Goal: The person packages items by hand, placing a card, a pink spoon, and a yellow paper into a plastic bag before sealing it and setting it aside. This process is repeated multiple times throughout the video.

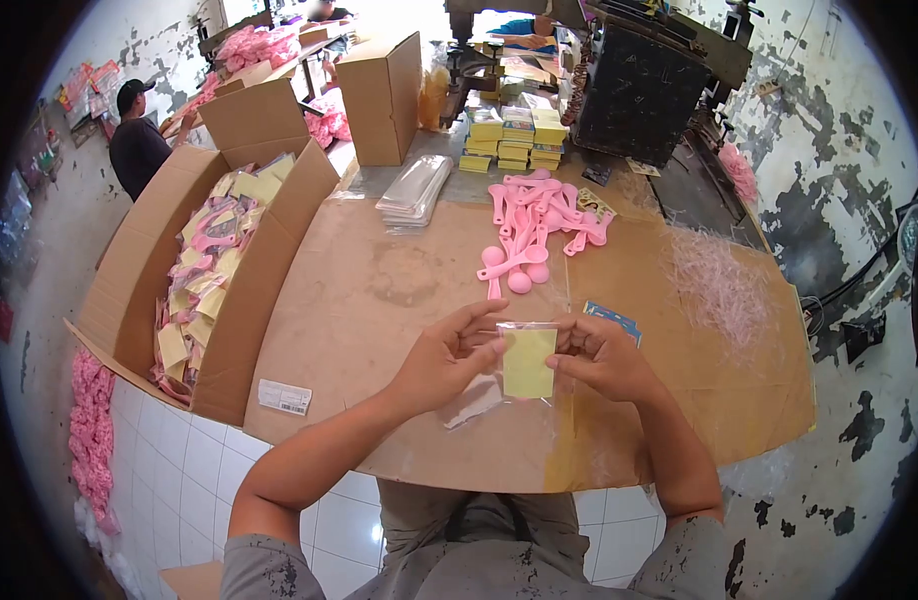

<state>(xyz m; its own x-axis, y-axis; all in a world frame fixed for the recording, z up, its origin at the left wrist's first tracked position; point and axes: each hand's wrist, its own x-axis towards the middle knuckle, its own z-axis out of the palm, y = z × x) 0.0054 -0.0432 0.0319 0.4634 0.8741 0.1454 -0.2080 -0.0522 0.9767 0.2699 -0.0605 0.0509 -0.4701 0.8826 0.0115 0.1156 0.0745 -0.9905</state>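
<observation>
Between my two hands, above the cardboard-covered table, is a yellow card [528,370] that appears to sit inside a clear plastic bag. My left hand [447,352] pinches its left edge with the thumb in front. On the opposite edge, my right hand [607,358] grips the card and bag, thumb also in front. A loose clear plastic bag [471,404] lies flat below my left hand. Blue printed cards [615,320] lie just beyond my right hand, partly hidden by it. Farther off is a heap of pink scoops [524,228].
An open carton [231,330] full of bagged yellow cards and pink pieces stands left. Behind lie a stack of clear bags [415,192] and piles of yellow cards [515,135]. Black machinery [639,85] rises at the back right. A person [139,140] stands beyond the carton.
</observation>
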